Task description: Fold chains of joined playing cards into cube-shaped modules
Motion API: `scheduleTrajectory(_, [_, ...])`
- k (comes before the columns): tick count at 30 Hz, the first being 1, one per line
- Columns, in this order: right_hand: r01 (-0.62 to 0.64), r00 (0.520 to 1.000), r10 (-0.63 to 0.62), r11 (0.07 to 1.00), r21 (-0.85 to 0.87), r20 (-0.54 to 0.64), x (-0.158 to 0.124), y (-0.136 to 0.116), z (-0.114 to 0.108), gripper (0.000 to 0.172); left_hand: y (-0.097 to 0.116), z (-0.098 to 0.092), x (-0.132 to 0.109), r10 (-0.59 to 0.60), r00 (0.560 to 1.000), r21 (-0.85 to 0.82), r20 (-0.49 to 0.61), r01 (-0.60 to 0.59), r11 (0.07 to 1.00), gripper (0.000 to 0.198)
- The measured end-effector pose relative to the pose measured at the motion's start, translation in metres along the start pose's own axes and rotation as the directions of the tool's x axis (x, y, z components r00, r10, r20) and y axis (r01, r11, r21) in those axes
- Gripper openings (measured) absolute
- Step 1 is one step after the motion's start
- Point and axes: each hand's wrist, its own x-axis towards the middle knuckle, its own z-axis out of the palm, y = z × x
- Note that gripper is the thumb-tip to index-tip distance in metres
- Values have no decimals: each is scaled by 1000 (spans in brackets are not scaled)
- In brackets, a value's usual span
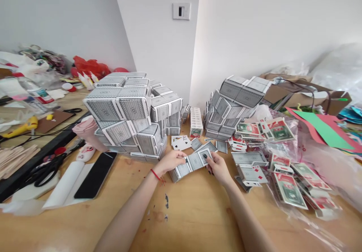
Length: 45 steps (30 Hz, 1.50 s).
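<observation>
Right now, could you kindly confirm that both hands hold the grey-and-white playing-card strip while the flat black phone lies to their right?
Not quite: the head view shows the flat black phone to the left of the left hand and right hand.

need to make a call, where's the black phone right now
In the head view, the black phone lies on the left of the table, just right of the white roll and left of the left hand.
</observation>
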Motion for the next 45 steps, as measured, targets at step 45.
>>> scheduleTrajectory(45, [22,1000,-21,995,97,-6,2,17,-10,40,-8,-13,2,-57,997,-39,-46,56,998,21])
